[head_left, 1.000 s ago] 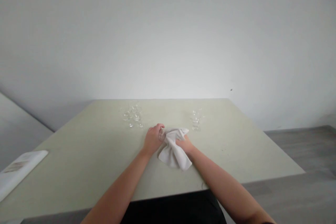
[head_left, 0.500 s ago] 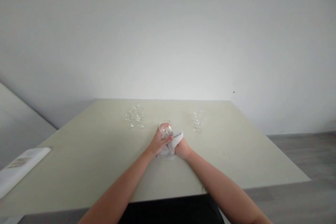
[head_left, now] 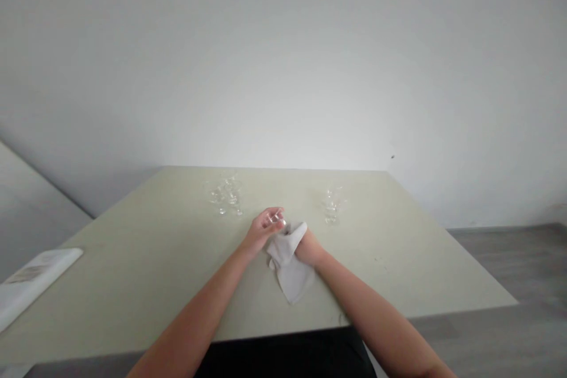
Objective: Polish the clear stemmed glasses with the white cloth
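Observation:
My left hand [head_left: 262,231] is curled around a small clear glass [head_left: 277,221] held above the middle of the pale table [head_left: 133,260]. My right hand [head_left: 308,247] grips a white cloth [head_left: 289,266]; the cloth's upper end is pressed against the glass and its lower end hangs down toward the table. Most of the glass is hidden by fingers and cloth. The two hands are close together, almost touching.
A cluster of several clear glasses [head_left: 225,195] stands at the table's far left-centre. One or two more clear glasses [head_left: 332,205] stand at the far right-centre. A white flat packet [head_left: 31,280] lies at the table's left edge. Behind is a plain wall; grey floor lies right.
The glass, upright in my left hand half a second ago, is now lower and more covered by fingers. The cloth has dropped open and hangs longer below my right hand.

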A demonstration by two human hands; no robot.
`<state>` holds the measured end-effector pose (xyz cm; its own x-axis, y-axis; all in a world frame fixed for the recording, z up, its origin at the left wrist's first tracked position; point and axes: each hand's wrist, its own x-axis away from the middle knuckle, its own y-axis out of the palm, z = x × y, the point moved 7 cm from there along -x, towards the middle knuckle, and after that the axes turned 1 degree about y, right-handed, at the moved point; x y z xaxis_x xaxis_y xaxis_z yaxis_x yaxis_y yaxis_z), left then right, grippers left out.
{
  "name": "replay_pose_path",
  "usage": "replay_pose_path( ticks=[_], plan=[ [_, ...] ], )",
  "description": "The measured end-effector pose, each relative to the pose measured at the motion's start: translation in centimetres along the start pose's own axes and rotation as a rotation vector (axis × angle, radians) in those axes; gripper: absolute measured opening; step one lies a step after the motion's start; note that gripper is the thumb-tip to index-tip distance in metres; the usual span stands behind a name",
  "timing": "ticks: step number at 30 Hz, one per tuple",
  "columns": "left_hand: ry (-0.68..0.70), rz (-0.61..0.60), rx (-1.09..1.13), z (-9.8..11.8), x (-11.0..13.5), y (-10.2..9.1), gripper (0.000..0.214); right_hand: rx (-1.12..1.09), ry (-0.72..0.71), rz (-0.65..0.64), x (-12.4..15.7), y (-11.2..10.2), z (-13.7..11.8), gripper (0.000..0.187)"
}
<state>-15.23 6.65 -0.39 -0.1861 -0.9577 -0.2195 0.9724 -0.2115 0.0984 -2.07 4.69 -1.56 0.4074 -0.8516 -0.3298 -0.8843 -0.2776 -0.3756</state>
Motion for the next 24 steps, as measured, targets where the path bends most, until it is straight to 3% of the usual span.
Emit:
replay_pose_path(
  ticks=[3, 5, 10, 16, 24],
  plan=[
    [-0.051, -0.124, 0.162, -0.2, 0.2, 0.8, 0.076, -0.161, 0.027, -0.127, 0.2, 0.8, 0.3, 0.015],
    [-0.059, -0.156, 0.219, -0.2, 0.2, 1.0, 0.071, -0.222, 0.033, -0.129, 0.1, 0.9, 0.3, 0.015],
    [-0.003, -0.028, 0.079, -0.3, -0.2, 0.1, 0.068, -0.159, -0.009, 0.001, -0.2, 0.4, -0.5, 0.014],
    [-0.037, -0.084, 0.215, -0.5, -0.1, 0.7, 0.057, -0.250, -0.019, -0.015, -0.2, 0.6, -1.0, 0.014],
    [0.027, 0.043, 0.040, 0.2, -0.2, -0.1, 0.061, -0.184, -0.077, 0.097, -1.2, 0.4, -0.4, 0.018]
  ],
)
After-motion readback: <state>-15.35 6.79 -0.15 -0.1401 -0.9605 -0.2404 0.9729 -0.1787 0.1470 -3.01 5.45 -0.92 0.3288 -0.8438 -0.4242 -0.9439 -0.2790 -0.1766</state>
